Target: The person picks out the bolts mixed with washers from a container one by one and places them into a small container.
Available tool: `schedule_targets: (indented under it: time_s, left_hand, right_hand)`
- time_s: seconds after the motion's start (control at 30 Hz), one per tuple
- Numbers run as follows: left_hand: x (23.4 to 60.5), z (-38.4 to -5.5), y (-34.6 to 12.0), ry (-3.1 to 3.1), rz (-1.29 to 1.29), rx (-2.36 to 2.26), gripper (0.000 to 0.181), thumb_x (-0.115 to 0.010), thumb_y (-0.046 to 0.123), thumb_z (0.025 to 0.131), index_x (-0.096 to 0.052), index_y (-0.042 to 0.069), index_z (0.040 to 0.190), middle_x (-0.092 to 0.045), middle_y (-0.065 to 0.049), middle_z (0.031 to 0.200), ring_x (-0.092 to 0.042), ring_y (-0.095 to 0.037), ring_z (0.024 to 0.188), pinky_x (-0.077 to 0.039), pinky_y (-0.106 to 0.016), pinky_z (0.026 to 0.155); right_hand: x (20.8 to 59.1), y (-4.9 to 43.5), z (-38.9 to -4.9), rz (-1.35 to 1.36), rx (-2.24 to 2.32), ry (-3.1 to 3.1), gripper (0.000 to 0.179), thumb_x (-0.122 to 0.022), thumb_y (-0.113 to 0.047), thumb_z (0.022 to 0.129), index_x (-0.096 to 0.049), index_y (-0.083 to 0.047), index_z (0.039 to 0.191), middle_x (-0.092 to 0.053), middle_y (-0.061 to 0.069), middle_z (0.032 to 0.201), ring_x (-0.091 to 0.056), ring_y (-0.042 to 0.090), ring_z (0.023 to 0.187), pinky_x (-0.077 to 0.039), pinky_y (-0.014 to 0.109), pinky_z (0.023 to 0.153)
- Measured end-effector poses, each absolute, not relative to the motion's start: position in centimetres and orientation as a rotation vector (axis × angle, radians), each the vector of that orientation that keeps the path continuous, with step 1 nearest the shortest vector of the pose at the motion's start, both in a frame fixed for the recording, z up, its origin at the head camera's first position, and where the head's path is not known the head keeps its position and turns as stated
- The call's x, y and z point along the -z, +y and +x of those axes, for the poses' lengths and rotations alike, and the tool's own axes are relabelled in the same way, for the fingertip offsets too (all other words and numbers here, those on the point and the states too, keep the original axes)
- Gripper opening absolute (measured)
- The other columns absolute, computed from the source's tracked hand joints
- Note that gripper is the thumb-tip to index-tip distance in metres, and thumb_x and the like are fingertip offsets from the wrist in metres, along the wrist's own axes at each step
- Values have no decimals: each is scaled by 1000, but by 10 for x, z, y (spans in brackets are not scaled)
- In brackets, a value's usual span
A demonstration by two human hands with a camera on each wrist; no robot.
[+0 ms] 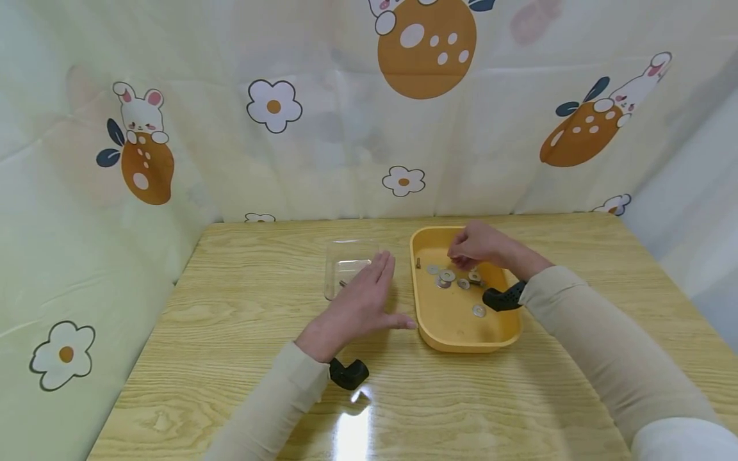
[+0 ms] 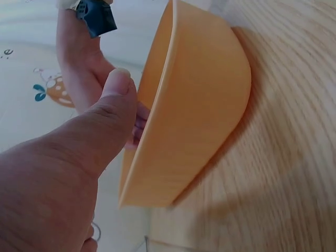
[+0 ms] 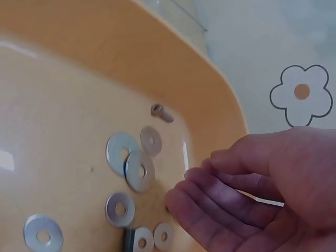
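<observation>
My right hand (image 1: 481, 246) reaches into the far right part of a yellow tray (image 1: 461, 333). Its loosely bent fingers (image 3: 205, 210) hang near the tray floor, with no object visible in them. Close by lie several flat metal washers (image 3: 140, 170), a small square piece with a hole (image 3: 142, 240) and a short bolt (image 3: 161, 113). To the left, my left hand (image 1: 360, 301) is held flat, fingers straight and together, thumb (image 2: 118, 84) stretched toward the tray's near left rim. It partly covers a clear plastic box (image 1: 330, 275) with a small dark metal piece (image 1: 343, 283) in it.
The wood-grain table (image 1: 230, 333) carries both containers toward its far side. A patterned curtain (image 1: 323, 160) hangs right behind the far edge and along the left. One washer (image 1: 478, 310) lies apart from the others, nearer the tray's front. Black wrist devices (image 1: 348, 374) sit at both cuffs.
</observation>
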State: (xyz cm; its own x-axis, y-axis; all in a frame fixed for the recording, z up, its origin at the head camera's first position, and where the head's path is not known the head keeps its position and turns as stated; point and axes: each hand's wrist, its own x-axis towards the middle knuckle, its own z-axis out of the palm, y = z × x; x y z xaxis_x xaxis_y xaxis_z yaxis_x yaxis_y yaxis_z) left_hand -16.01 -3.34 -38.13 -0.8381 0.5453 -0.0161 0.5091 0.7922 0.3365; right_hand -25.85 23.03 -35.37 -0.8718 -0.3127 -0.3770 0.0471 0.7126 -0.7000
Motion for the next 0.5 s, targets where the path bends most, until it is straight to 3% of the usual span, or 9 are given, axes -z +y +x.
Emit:
schedule_targets:
  time_s: [0.13, 0.23, 0.37, 0.5]
  left_hand:
    - [383, -159, -28, 2858, 890, -472, 120, -66, 69, 80, -9, -2, 158, -5, -17, 167, -10, -28, 155, -17, -38, 125]
    - [385, -157, -22, 2851, 918, -451, 121, -66, 70, 79, -9, -2, 158, -5, -17, 167, -10, -27, 155, -18, -36, 125]
    - [388, -155, -14, 2845, 952, -451, 123, -67, 71, 78, -8, -2, 158, -7, -16, 167, -11, -27, 155, -20, -37, 125]
    - [391, -153, -8, 2843, 985, -429, 123, -65, 72, 78, -8, -1, 158, -9, -17, 167, -13, -27, 155, -21, -37, 124]
  right_hand:
    - [355, 233, -259, -298, 793, 2568, 22, -56, -5, 96, -69, 11, 91, -68, 11, 72, -67, 18, 65, -61, 34, 69]
    - [360, 235, -261, -408, 587, 2675, 24, -55, -3, 91, -67, 3, 72, -58, 2, 56, -55, 12, 51, -48, 25, 53]
    - [365, 237, -260, -478, 423, 2756, 32, -55, 1, 83, -53, -9, 53, -37, -7, 47, -32, 7, 44, -27, 21, 47]
    - [368, 233, -256, -518, 332, 2759, 46, -52, 9, 81, -30, -18, 51, -18, -7, 51, -15, 9, 49, -16, 22, 49]
